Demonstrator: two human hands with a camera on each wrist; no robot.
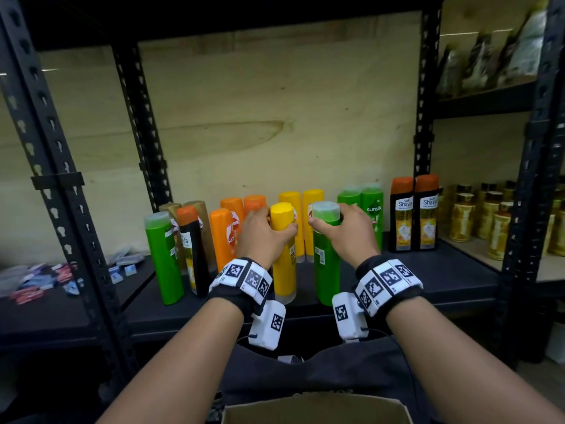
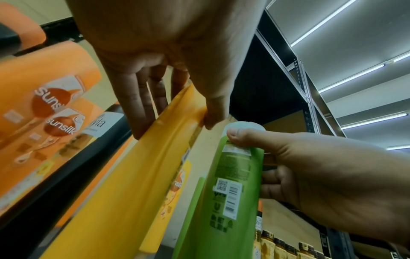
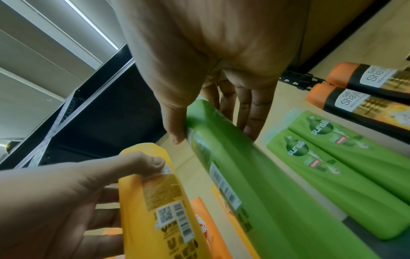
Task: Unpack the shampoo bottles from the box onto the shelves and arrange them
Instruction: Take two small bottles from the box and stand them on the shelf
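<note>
My left hand grips the top of a yellow shampoo bottle, thumb on one side and fingers on the other. My right hand grips a green bottle just under its clear cap. Both bottles are upright, side by side, with their bases at the front of the black shelf. In the left wrist view my left hand holds the yellow bottle beside the green bottle. The right wrist view shows my right hand round the green bottle.
Behind stand orange bottles, two yellow, two green and two Shayla bottles. A green bottle and a black one stand left. The cardboard box is below. Golden bottles fill the right bay.
</note>
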